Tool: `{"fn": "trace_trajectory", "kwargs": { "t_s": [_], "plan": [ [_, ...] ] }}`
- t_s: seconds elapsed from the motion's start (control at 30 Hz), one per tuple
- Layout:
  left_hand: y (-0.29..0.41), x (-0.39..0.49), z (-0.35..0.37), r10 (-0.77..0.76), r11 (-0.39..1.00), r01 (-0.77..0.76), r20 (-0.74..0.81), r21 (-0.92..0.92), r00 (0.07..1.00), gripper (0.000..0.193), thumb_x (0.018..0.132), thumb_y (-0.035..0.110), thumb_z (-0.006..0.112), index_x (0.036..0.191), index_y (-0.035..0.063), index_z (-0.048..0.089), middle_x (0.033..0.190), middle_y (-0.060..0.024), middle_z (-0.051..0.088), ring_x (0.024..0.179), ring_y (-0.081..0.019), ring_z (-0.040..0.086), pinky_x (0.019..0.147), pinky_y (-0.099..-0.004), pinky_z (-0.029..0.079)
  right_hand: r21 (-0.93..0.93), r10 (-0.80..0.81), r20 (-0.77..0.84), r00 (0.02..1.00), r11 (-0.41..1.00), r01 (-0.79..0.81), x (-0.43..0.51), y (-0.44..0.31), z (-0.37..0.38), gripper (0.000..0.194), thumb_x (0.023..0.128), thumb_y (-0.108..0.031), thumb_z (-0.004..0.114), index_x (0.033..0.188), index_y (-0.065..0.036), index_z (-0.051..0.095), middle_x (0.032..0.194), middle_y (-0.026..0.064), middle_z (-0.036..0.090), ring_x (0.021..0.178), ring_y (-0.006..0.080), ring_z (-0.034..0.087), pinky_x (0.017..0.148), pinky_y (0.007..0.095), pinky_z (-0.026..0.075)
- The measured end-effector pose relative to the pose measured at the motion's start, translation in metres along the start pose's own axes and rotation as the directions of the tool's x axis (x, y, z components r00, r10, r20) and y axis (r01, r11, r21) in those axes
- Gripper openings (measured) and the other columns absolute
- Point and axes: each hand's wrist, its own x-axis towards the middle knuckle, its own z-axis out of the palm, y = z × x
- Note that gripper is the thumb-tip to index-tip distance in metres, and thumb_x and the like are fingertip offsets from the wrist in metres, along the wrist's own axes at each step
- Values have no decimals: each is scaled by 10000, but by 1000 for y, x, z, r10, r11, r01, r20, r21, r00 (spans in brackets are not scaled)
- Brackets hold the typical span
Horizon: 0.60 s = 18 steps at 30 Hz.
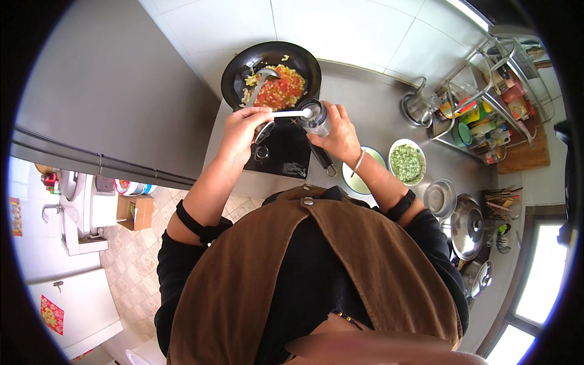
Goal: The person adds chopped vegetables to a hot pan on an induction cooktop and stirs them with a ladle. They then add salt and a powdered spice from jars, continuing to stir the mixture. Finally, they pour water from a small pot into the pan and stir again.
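Note:
Between the fingers of my left hand (246, 130) is the handle of a small white spoon (287, 113), whose bowl is at the mouth of a clear jar. A dark round lid (264, 132) is also at that hand, below the spoon. My right hand (336, 132) grips the clear jar (322, 127) with a black rim, tilted toward the spoon. Just beyond my hands, a black wok (232, 75) holds chopped tomato and yellowish pieces (283, 89). A metal ladle (261, 84) rests in the wok. The wok's handle (321, 157) points toward me over a black cooktop (279, 157).
Right of the cooktop are a pale bowl (365, 185), a bowl of chopped greens (407, 163), a metal bowl (440, 198) and a lidded pan (467, 227). A metal pitcher (419, 107) stands near a rack (486, 93) of bottles. A grey cabinet-like surface (114, 91) borders the left.

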Motion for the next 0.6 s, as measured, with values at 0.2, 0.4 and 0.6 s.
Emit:
{"fn": "trace_trajectory", "kwargs": {
  "t_s": [0.2,0.4,0.6],
  "plan": [
    [13,50,-13,101,995,-100,-142,14,985,139,827,75,682,943,-1,692,796,-44,680,661,-94,628,535,-217,449,-12,39,-26,999,999,-39,5,9,7,769,629,-224,793,1297,-83,438,1148,184,520,1002,396,579,842,451,514],
    [11,96,-21,741,-106,-163,187,981,645,135,810,181,658,918,155,734,827,-72,699,658,-142,652,613,-318,503,-28,61,-23,998,998,-61,-10,8,-11,774,618,-220,799,1292,-88,443,1142,178,528,1010,395,579,848,459,514],
    [17,10,-3,651,519,-619,198,589,733,73,839,-4,654,897,-10,698,829,-52,697,747,-83,619,692,-243,496,-107,38,-53,998,993,-44,-19,5,-35,767,606,-183,804,1276,-41,458,1099,167,547,996,371,578,842,434,520]
  ]
}}
